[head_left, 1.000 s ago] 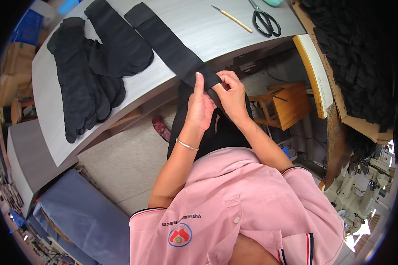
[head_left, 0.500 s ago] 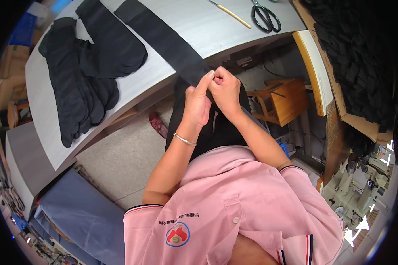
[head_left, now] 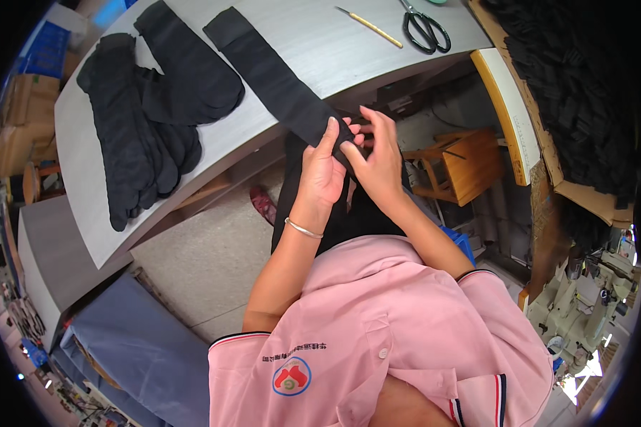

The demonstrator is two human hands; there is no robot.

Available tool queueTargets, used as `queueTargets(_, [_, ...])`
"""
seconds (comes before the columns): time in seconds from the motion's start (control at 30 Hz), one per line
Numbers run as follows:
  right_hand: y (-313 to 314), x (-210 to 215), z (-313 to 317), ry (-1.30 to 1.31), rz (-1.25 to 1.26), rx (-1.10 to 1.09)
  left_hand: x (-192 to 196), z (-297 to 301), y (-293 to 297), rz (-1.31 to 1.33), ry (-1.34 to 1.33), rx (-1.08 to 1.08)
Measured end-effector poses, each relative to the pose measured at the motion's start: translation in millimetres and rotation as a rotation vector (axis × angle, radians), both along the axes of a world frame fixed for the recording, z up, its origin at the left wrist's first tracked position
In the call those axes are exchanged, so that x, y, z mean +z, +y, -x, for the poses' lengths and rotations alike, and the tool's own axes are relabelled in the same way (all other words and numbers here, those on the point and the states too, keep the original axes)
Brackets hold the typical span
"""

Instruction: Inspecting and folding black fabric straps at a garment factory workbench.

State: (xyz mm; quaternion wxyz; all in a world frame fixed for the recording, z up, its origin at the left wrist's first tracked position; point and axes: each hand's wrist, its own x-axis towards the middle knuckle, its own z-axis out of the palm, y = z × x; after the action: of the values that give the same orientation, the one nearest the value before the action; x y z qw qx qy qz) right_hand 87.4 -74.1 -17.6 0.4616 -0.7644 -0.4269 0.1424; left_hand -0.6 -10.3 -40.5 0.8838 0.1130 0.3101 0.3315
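Holding the near end of a black sock (head_left: 274, 82) in the left hand (head_left: 322, 167), pinching the fabric between the thumb on top and fingers partly hidden beneath. Holding the right hand (head_left: 379, 158) just beside that same end, showing a spread grip, resting the thumb tip at the fabric and raising the index finger clear of it. Leaving undetermined any contact of the remaining right fingers with the fabric. Extending the sock diagonally from the hands across the near edge of the table (head_left: 299, 35), laying the cuff end flat toward the upper left. Wearing a bracelet (head_left: 304, 229) on the left wrist and a pink shirt (head_left: 363, 306). Noting two stacks of black socks (head_left: 132, 135) on the table, left of the held sock, touching one another. Recording a pointed tool (head_left: 377, 30) with a yellow handle and black-handled scissors (head_left: 426, 32) near each other, well apart from the sock. Observing a wooden stool (head_left: 470, 167) right of the hands and, farther right, a cardboard box (head_left: 584, 199) containing black items (head_left: 570, 107).
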Motion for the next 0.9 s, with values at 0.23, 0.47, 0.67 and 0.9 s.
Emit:
queueTargets(0.23, [-42, 1, -6, -0.556, 0.065, 0.350, 5, 0, 0, 0.001, 0.037, -0.046])
queueTargets(0.47, [-23, -8, 8, -0.634, 0.490, 0.252, 4, -7, 0, -0.072, 0.079, -0.006])
queueTargets(0.67, [9, -16, -4, -0.606, 0.292, 0.227, 7, -10, 6, -0.130, 0.059, -0.044])
queueTargets(0.9, [-39, 10, 4, -0.663, 0.471, 0.291, 7, -3, 0, -0.029, 0.039, 0.024])
